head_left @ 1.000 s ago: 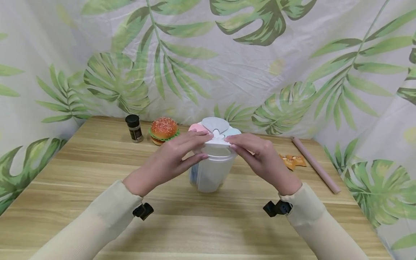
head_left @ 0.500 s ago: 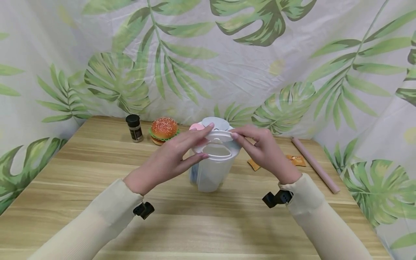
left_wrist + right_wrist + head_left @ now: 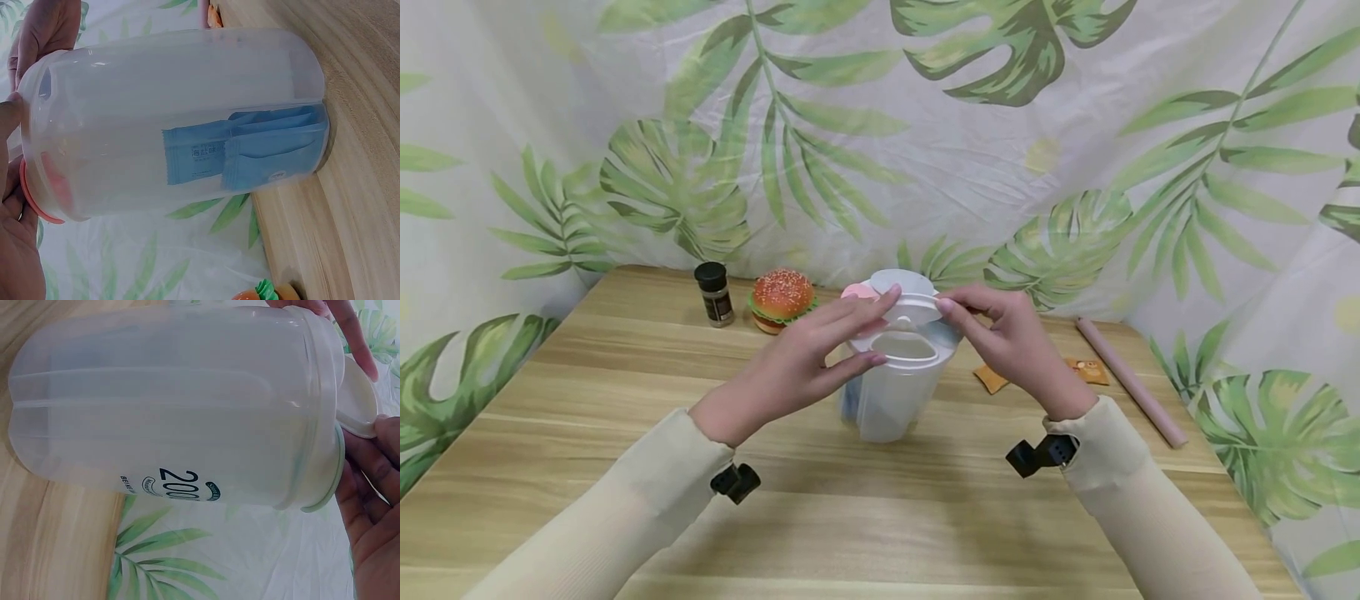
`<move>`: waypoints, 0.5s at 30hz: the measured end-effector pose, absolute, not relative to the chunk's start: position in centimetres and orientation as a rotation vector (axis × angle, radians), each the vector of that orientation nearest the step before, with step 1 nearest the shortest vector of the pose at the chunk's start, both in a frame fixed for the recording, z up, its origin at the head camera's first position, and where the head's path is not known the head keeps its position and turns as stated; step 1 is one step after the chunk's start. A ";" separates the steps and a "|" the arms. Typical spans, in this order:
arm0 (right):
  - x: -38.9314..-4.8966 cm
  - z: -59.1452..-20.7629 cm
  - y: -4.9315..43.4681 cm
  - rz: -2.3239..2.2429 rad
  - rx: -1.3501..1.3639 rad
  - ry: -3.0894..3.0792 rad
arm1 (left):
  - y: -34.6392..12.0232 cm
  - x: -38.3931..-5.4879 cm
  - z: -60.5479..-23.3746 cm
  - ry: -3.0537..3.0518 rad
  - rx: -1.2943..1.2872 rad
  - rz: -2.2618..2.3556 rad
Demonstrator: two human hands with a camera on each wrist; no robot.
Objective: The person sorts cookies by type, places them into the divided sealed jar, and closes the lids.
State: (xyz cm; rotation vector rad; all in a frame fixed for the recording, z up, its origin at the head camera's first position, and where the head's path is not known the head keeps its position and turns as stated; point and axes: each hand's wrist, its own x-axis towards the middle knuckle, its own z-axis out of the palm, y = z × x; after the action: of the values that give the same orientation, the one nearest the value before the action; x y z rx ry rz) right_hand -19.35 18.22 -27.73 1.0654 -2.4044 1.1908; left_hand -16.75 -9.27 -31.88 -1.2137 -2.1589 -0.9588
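A clear plastic storage container (image 3: 887,408) stands upright on the table, with several coloured flaps on its lid. Its front white flap (image 3: 914,309) is tilted up, uncovering an opening in the lid. My right hand (image 3: 1017,346) pinches this flap at its right edge between thumb and fingers. With fingers fairly straight, my left hand (image 3: 801,350) rests on the lid's left side, its thumb at the front rim. Blue packets (image 3: 269,150) sit inside one compartment at the bottom. A pink flap (image 3: 859,292) lies beside the left fingers, and dark print marks the container's side in the right wrist view.
A black-capped seasoning jar (image 3: 713,293) and a toy hamburger (image 3: 782,298) stand at the back left. Orange packets (image 3: 1086,371) lie right of the container, partly behind my right hand. A pinkish rod (image 3: 1131,383) lies near the table's right edge, before a leaf-patterned curtain (image 3: 820,150).
The front flap, lying down a second ago, has swung up and back in my right hand. My left fingertips have lifted from the lid's centre; the left thumb has stayed at the rim.
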 end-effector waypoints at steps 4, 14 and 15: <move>-19.4 -27.9 18.5 1.251 1.082 -2.385 | -9.3 -16.7 -31.8 -2.161 -1.214 -0.966; -20.3 -29.8 21.8 1.508 0.789 -2.211 | -9.2 -16.5 -31.8 -2.165 -1.188 -0.979; -20.5 -30.2 22.4 1.501 0.732 -2.247 | -9.2 -16.5 -31.8 -2.163 -1.189 -0.981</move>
State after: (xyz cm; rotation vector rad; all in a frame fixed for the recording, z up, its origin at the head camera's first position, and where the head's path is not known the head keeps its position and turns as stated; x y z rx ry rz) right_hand -20.45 22.40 -30.15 0.7323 -2.2468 1.5009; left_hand -16.50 -9.21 -31.77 -1.1893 -2.1630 -0.9807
